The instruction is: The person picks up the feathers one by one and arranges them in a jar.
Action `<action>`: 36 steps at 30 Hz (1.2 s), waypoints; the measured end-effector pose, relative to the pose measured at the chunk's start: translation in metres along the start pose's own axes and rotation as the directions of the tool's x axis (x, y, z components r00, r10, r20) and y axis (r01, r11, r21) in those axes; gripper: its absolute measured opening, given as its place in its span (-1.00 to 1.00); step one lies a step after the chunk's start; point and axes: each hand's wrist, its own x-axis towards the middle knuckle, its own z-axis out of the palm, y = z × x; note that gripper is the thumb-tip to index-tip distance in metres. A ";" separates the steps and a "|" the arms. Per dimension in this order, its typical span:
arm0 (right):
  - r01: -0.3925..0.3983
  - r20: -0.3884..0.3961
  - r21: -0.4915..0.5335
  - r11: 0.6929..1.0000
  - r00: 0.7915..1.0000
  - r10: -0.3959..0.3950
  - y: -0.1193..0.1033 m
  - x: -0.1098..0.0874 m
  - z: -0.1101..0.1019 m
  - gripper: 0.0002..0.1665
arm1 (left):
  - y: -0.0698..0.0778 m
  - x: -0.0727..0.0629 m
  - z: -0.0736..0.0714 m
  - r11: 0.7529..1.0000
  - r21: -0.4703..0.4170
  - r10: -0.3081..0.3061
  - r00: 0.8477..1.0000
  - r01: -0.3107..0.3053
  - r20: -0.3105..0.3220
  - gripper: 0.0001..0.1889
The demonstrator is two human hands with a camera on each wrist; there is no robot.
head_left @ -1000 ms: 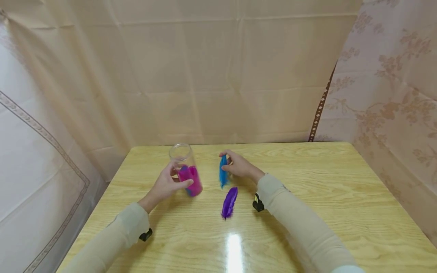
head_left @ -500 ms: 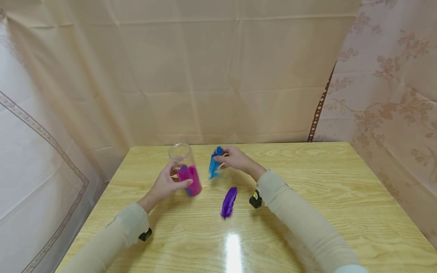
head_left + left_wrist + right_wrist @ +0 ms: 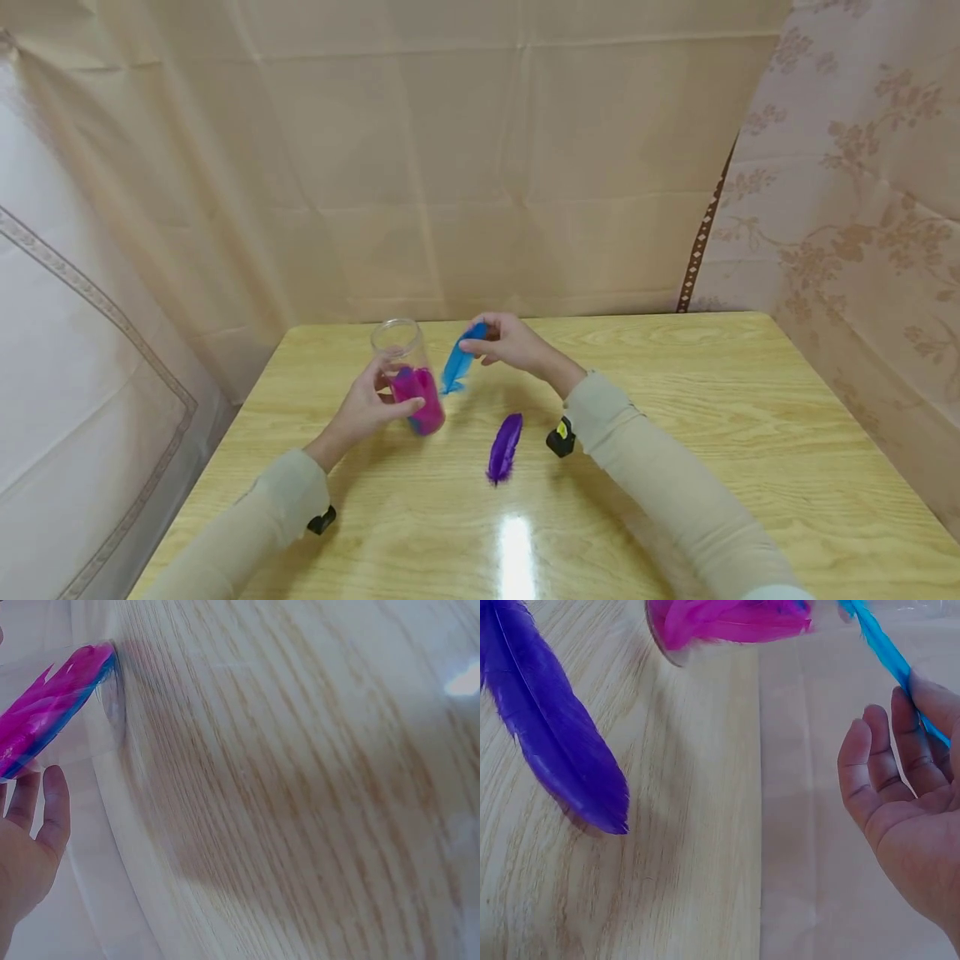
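Note:
A clear, open-topped jar (image 3: 399,337) stands at the left of the table, tilted slightly in the head view. Pink and blue feathers (image 3: 56,705) lie inside its lower part. My left hand (image 3: 369,402) grips the jar round its side, thumb across the front. Just right of the jar, my right hand (image 3: 512,343) pinches a bright blue feather (image 3: 460,362) between thumb and fingers, its fluffy end pointing down toward the jar's side. A purple feather (image 3: 504,448) lies on the table in front of the right hand, large in the right wrist view.
The wooden table (image 3: 712,400) has a glossy top with a light reflection near the front. A beige cloth (image 3: 480,167) hangs behind its back edge, and patterned cloths hang at both sides. Each wrist wears a small black camera (image 3: 561,437).
My right hand has moved left with the blue feather, bringing it closer to the jar, and the feather has tilted. The left hand, jar and purple feather have stayed in place.

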 end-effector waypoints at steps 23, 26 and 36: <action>0.117 -0.015 0.123 0.986 0.993 -0.116 -0.013 0.002 0.003 -0.69 | 0.003 -0.003 0.002 1.000 0.012 -0.018 1.000 0.018 -0.010 -0.18; 0.126 -0.015 0.125 0.984 0.992 -0.125 -0.014 0.002 0.004 -0.75 | 0.003 -0.004 0.002 1.000 0.004 -0.017 1.000 0.017 -0.010 -0.20; 0.131 0.000 0.177 0.975 0.991 -0.133 -0.019 0.001 0.006 -0.81 | 0.004 -0.004 0.002 1.000 -0.006 -0.024 1.000 0.024 -0.005 -0.22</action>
